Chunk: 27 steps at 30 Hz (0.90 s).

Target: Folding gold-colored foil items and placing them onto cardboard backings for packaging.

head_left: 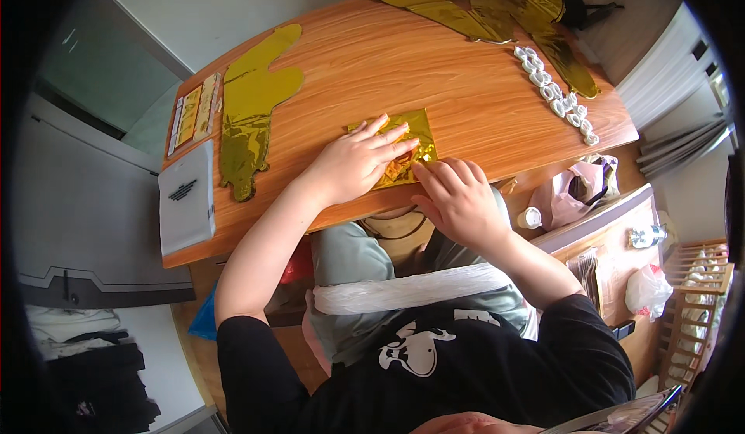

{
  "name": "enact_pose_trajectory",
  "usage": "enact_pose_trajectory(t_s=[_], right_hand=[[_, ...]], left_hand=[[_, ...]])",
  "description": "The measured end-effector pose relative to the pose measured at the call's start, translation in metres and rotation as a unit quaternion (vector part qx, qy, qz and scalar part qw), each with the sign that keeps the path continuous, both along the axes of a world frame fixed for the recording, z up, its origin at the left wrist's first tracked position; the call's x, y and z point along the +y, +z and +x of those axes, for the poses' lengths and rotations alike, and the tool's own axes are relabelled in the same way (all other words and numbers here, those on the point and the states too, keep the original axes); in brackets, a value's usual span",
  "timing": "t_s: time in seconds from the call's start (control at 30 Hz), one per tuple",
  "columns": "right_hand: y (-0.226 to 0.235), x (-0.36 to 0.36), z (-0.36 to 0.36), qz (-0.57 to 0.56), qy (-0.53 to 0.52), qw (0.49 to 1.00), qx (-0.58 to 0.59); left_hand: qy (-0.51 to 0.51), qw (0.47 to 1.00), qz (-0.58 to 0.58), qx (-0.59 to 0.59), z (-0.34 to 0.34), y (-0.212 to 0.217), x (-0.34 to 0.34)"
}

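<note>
- Foil (424, 127): a shiny gold, squarish piece lying flat at the near edge of the tabletop (349, 62), centre of the frame, partly covered by both hands.
- Left hand (353, 166): palm down on the foil, fingers spread and lying across it, gripping nothing visible.
- Right hand (462, 197): at the foil's lower right corner, fingers bent and close together; I cannot tell whether they pinch the edge or only press on it.
- Handling: probably very light, thin and limp, slick on its face, easily creased or torn; a flat palm should steady it, with hold best taken at an edge or corner.
- Around it: a long gold sheet (252, 96) lies at upper left, more gold sheets (450, 17) at upper right, and a row of white coils (552, 93) at right.
</note>
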State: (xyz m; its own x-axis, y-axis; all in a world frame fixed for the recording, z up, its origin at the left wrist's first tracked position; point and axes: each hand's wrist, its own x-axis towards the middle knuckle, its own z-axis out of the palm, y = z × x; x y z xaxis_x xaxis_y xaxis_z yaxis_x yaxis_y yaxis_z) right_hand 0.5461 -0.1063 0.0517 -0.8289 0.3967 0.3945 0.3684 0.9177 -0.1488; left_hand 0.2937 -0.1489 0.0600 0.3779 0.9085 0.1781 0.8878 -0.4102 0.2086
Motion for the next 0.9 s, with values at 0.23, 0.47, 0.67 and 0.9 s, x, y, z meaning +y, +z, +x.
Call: enact_pose_trajectory(t_s=[0.23, 0.47, 0.67, 0.9], right_hand=[[-0.015, -0.022, -0.012, 0.078, -0.068, 0.994, 0.031], [-0.029, -0.036, -0.02, 0.117, -0.092, 0.989, -0.019], [-0.028, -0.03, -0.02, 0.15, -0.077, 0.986, -0.014], [-0.021, -0.02, -0.022, 0.207, -0.042, 0.977, -0.043]], left_hand=[[-0.002, 1.0, -0.006, 0.017, 0.002, 0.003, -0.001], [0.054, 0.998, 0.002, 0.018, 0.012, -0.003, -0.019], [0.129, 0.969, -0.036, -0.205, 0.018, -0.002, -0.028], [0.143, 0.917, 0.029, -0.372, -0.008, 0.001, -0.03]])
